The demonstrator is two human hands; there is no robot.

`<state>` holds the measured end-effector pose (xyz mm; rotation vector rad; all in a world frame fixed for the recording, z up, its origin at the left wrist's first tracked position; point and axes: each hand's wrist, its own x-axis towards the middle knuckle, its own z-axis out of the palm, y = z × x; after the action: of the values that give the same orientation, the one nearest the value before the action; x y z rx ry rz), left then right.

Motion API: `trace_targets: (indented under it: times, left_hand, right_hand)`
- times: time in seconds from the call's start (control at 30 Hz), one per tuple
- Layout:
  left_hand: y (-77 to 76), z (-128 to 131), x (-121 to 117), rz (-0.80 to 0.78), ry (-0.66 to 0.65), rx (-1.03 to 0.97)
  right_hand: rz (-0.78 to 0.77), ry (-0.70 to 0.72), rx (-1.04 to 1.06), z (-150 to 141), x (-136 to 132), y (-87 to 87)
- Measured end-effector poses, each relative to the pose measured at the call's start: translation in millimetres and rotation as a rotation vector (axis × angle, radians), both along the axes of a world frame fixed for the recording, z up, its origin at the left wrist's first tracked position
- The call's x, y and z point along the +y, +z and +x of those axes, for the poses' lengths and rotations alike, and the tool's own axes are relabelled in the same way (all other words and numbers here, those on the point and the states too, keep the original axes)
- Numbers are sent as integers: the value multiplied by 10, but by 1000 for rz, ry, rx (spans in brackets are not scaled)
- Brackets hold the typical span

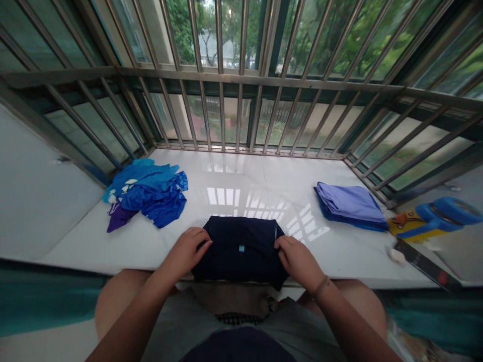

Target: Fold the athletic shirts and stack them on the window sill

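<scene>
my left hand pinches the dark navy, roughly rectangular cloth garment at its nine o'clock edge, my right hand at three; it lies at six o'clock on the glossy white ledge. i judge this a folding step, the next move calling for level, matched edges.

- navy cloth, lower centre: matt, mostly smooth fabric with soft creases;
- clothes heap, left: thin, crumpled cloth; the deep-blue part has a silky sheen;
- folded stack, right: cloth, smooth and matt on its lavender top;
- ledge, across the middle: white, hard, glossy, stone-like or tiled, mirroring the window;
- grille, upper frame: metal, dully shiny;
- panes, behind it: clear glass;
- container, far right: plastic-looking, smooth, blurred
</scene>
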<state>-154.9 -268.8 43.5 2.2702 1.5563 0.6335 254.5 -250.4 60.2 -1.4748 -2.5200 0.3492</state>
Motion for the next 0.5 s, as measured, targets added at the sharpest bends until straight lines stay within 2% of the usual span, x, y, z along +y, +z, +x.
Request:
trace_targets:
  times: [0.1, 0.2, 0.37, 0.5]
  left_hand:
    - [107, 103, 378, 27, 37, 63]
    - [124, 199, 789, -49, 22, 177]
    - [154, 234, 1327, -338, -29, 309]
    - [297, 240, 1685, -353, -43, 301]
  right_hand:
    - [82, -82, 25, -125, 280, 82]
    - [86, -118, -31, -251, 584, 73]
    - [-72, -47, -140, -310, 972, -10]
    - [-40, -9, -110, -312, 1299, 111]
